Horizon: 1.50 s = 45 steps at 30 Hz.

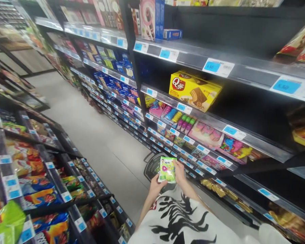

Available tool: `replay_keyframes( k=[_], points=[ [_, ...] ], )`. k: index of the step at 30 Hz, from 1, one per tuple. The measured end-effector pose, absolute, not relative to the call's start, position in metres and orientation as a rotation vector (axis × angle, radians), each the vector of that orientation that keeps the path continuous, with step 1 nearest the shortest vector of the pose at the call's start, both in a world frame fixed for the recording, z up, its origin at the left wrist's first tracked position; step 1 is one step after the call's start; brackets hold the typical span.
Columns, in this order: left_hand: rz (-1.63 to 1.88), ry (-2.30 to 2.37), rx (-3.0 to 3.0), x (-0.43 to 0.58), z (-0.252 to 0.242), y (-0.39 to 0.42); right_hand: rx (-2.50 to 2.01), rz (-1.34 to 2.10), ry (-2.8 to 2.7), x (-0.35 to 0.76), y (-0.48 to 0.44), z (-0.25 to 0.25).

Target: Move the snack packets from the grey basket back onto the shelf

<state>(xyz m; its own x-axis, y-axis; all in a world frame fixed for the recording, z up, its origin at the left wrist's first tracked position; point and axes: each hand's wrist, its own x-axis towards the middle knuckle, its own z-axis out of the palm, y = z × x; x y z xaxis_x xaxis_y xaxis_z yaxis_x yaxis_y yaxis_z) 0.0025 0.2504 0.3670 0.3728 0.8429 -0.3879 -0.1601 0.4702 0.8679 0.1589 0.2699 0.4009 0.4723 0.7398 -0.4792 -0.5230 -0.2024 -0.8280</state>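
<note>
A small green and white candy bag (167,170) is held up in front of my body, its printed front facing me. My left hand (157,183) grips its lower left corner, thumb across the front. On the upper right edge my right hand (180,171) is closed around the bag. Just behind and below the bag shows a dark shopping basket (152,166) with a slotted wall; most of its inside is hidden by the bag and my hands.
On my right stands a tall shelf (205,118) with a yellow snack box (193,89) and colourful toy candies (185,122). Racks of bagged snacks (40,189) line my left. A grey floor aisle (91,135) runs between them.
</note>
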Motion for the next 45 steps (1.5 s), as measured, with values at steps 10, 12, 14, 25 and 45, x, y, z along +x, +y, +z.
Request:
replay_keyframes(
  k=[10,12,14,25,45],
  points=[
    [0.716,0.968,0.878,0.0,0.359,0.245,-1.367,1.154,-0.097,0.158,0.262,0.397],
    [0.7,0.993,0.875,0.0,0.359,0.244,-1.341,1.153,-0.054,0.158,0.262,0.396],
    [0.712,1.006,0.859,0.0,0.357,0.241,-1.321,1.137,0.011,0.159,0.263,0.394],
    [0.913,1.118,1.605,-0.011,0.365,0.236,-1.368,1.117,0.071,0.152,0.263,0.37],
    [0.862,0.668,0.232,-0.007,0.386,0.218,-1.51,1.135,-0.826,0.152,0.262,0.403]
  ],
)
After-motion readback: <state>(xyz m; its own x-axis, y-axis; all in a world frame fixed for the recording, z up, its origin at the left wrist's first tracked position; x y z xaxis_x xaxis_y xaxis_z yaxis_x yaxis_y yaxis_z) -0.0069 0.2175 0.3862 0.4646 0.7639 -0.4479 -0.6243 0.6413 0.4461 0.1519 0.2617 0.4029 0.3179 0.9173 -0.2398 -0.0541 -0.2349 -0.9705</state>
